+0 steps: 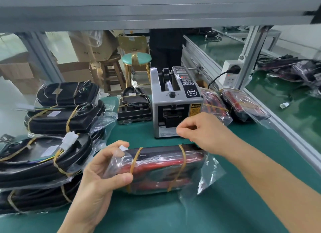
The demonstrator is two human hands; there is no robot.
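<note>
A red and black bundle bound with rubber bands lies in a clear plastic bag on the green mat. My left hand grips the bag's folded left end between thumb and fingers. My right hand is raised just in front of the grey tape dispenser, its thumb and forefinger pinching a strip of clear tape that is hard to make out. The dispenser's outlet slot sits directly behind those fingers.
Bagged black cable bundles are stacked at the left. Two bagged red bundles lie right of the dispenser, another black bundle to its left. An aluminium rail borders the mat at the right. Stools and cardboard boxes stand behind.
</note>
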